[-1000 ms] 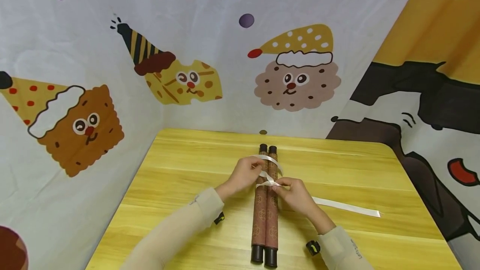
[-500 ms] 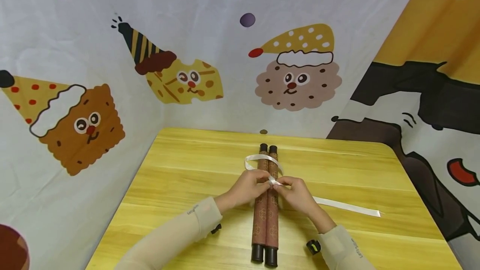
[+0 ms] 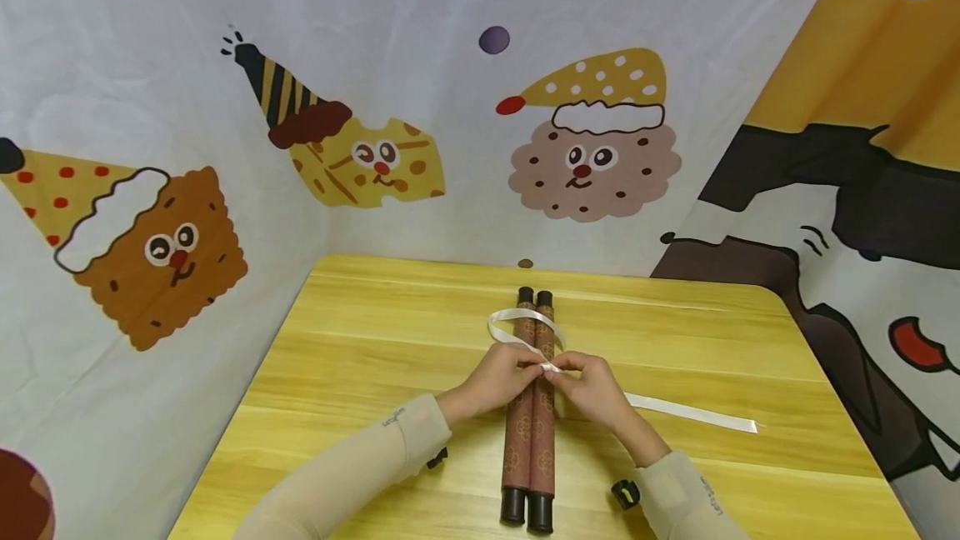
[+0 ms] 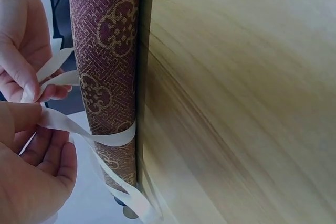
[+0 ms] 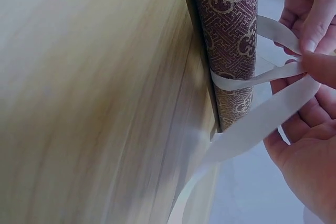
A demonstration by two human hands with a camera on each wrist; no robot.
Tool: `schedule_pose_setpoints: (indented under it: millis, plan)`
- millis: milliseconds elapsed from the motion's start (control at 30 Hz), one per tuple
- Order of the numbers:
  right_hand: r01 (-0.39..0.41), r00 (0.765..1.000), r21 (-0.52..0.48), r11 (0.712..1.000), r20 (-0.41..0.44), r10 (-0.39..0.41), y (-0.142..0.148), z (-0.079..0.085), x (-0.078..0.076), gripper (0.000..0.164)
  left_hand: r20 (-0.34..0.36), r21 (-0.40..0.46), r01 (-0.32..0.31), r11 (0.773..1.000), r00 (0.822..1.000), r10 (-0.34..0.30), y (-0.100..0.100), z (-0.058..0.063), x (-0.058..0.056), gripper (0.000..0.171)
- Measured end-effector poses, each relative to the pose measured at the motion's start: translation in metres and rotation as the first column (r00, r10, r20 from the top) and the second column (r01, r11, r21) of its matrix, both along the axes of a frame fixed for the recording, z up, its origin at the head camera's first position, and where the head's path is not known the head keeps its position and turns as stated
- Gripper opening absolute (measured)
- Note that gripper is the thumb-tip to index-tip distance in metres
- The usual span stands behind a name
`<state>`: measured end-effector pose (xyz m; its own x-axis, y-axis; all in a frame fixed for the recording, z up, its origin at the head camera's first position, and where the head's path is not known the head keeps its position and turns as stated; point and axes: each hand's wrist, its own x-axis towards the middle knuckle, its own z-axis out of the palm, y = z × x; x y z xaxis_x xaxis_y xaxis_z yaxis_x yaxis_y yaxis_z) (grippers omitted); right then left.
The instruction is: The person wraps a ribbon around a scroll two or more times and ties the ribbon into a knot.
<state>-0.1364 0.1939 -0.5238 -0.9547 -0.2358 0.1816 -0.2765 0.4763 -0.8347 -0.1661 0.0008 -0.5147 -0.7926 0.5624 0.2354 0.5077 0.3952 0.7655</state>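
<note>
A white ribbon [image 4: 118,139] wraps a pair of brocade rolls [image 3: 517,440] lying side by side, its strands meeting above the rolls, where fingers hide the crossing. Each grip is clamped on ribbon: the left hand [image 3: 491,377] pinches it from the rolls' left side, the right hand [image 3: 592,386] from their right. The wrapping appears done; no finished knot or bow shows, so the fastening looks incomplete. A slack loop [image 3: 495,330] arches across the rolls' far part; a loose end [image 3: 693,413] trails to their right on the table [image 3: 375,315] beneath.

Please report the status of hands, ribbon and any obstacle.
Left hand, right hand pinching white ribbon over two rolls. Ribbon loop beyond hands. No obstacle visible.
</note>
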Motion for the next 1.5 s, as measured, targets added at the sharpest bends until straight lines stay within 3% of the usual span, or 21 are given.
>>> schedule_pose_setpoints:
  millis: [233, 400, 633, 800, 1033, 1233, 1367, 1500]
  plan:
    - [0.016, 0.999, 0.03, 0.999, -0.053, -0.014, -0.002, 0.0, 0.0, 0.027, 0.011, -0.009, -0.017, 1.0, 1.0, 0.017, -0.001, 0.0, 0.0, 0.014]
    - [-0.035, 0.991, 0.053, 0.998, -0.127, 0.041, -0.002, 0.0, -0.002, 0.019, 0.007, -0.015, -0.015, 1.0, 1.0, 0.015, -0.002, 0.001, 0.0, 0.013]
    - [-0.073, 0.961, 0.1, 0.992, -0.26, 0.096, 0.001, 0.001, -0.006, 0.01, 0.035, -0.003, -0.017, 1.0, 0.999, 0.017, -0.004, 0.0, 0.0, 0.01]
    - [-0.045, 0.974, 0.07, 0.997, -0.219, 0.059, 0.001, 0.002, -0.008, 0.006, 0.046, 0.002, -0.067, 0.998, 0.997, 0.067, -0.006, 0.0, 0.002, 0.01]
    - [-0.002, 0.988, 0.045, 0.999, -0.151, 0.008, 0.003, 0.001, -0.007, 0.005, 0.004, 0.0, -0.237, 0.972, 0.972, 0.237, -0.006, -0.001, 0.02, 0.012]
    - [0.013, 0.993, 0.043, 0.999, -0.116, -0.008, 0.004, 0.0, -0.008, 0.006, -0.062, 0.009, -0.183, 0.983, 0.981, 0.183, 0.001, -0.005, 0.034, 0.017]
    - [0.018, 0.996, 0.046, 0.999, -0.092, -0.013, 0.002, 0.001, -0.009, 0.006, -0.101, 0.006, -0.183, 0.983, 0.978, 0.183, 0.006, -0.008, 0.034, 0.027]
    - [0.012, 0.998, 0.04, 0.999, -0.059, -0.01, 0.0, 0.002, -0.009, 0.006, -0.144, -0.028, -0.188, 0.982, 0.973, 0.182, 0.009, -0.01, 0.03, 0.026]
